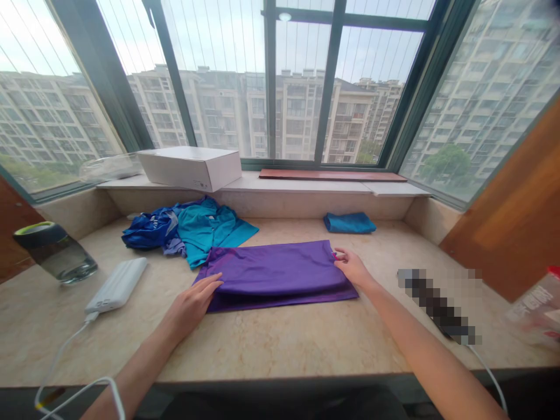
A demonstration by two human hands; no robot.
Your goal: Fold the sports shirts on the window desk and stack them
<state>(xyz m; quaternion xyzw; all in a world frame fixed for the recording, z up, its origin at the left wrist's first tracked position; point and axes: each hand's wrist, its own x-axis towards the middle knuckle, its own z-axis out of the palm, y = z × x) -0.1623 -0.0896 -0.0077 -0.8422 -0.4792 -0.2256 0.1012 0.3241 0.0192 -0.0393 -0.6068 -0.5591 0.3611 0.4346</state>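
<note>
A purple cloth garment (275,271) lies on the stone sill top in front of me, folded into a wide rectangle. Its upper layer bulges at the front, with a dark gap beneath it. My left hand (199,296) is closed over the garment's left edge, fingers on top and thumb hidden. At the right edge, my right hand (351,267) pinches the cloth between thumb and fingers, beside a small pink and white spot. Behind the garment's left end is a loose heap with a teal shirt (210,224) and a blue garment (151,228). A folded blue cloth (350,223) rests at the back right.
On the left stand a clear bottle (56,254) and a white power bank (117,284) with a cable. To the right lie a pixelated dark object (437,306) with a cable and a clear plastic container (538,306). A white box (190,166) sits on the window ledge.
</note>
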